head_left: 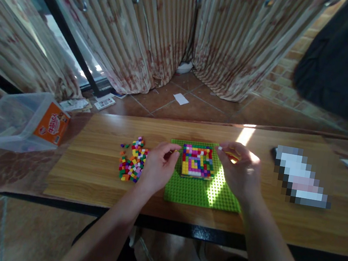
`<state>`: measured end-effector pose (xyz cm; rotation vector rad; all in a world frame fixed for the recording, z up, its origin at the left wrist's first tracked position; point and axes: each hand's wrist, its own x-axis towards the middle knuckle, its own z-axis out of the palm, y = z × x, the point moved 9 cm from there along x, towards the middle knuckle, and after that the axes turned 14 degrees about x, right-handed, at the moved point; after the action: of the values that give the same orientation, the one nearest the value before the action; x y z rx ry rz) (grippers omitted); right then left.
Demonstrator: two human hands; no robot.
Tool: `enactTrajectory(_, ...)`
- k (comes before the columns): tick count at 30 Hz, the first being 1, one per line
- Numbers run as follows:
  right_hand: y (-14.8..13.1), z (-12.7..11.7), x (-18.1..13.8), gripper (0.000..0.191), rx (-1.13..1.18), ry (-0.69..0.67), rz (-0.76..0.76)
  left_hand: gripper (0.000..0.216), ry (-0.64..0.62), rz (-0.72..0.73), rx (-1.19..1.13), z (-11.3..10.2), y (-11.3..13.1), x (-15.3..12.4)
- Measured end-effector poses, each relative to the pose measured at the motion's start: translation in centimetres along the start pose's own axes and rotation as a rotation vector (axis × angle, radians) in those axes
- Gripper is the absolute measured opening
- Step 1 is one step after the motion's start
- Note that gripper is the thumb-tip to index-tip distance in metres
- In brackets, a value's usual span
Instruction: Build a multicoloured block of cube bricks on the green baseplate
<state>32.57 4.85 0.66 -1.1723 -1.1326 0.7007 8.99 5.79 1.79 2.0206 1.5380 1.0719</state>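
Observation:
A green baseplate [199,190] lies on the wooden table [94,170] in front of me. On its far half stands a flat block of small coloured bricks [197,161], several layers of red, yellow, pink, blue and green. My left hand [158,165] rests at the block's left edge, fingers curled, with what looks like a small brick pinched at the fingertips. My right hand [240,170] hovers at the block's right side and pinches a small white brick [220,148] between thumb and forefinger. A loose pile of coloured bricks [132,161] lies left of my left hand.
A clear plastic tub with an orange label [25,121] sits at the table's left end. A blurred-out flat object [301,178] lies to the right. Striped curtains [164,26] hang behind, above a tiled floor with a scrap of paper [181,99].

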Motion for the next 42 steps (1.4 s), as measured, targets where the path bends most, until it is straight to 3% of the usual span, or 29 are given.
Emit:
enactTrajectory(13, 0.3, 1.5, -0.2, 0.011, -0.011, -0.07, 0.129, 0.016, 0.013, 0.027, 0.022, -0.2, 0.4, 0.0)
enactTrajectory(18, 2.9, 1.7, -0.1, 0.022, 0.2, -0.067, 0.32, 0.016, 0.013, 0.028, 0.034, -0.2, 0.4, 0.0)
enactTrajectory(21, 3.7, 1.9, -0.3, 0.024, 0.282, -0.063, 0.361, 0.016, 0.01, 0.019, 0.039, -0.2, 0.3, 0.0)
enactTrajectory(29, 3.4, 1.2, -0.3, 0.022, 0.264, 0.003, 0.271, 0.015, 0.014, 0.026, 0.028, -0.4, 0.5, 0.0)
enactTrajectory(33, 2.2, 1.1, -0.5, 0.019, 0.146, -0.014, 0.238, 0.015, 0.012, 0.027, 0.029, -0.4, 0.5, 0.0)
enactTrajectory(39, -0.8, 1.5, -0.9, 0.008, -0.097, -0.07, 0.014, 0.015, 0.007, 0.033, 0.048, -0.4, 0.6, -0.1)
enactTrajectory(42, -0.7, 1.5, -0.9, 0.007, -0.096, -0.076, 0.014, 0.015, 0.011, 0.035, 0.043, -0.4, 0.6, 0.0)
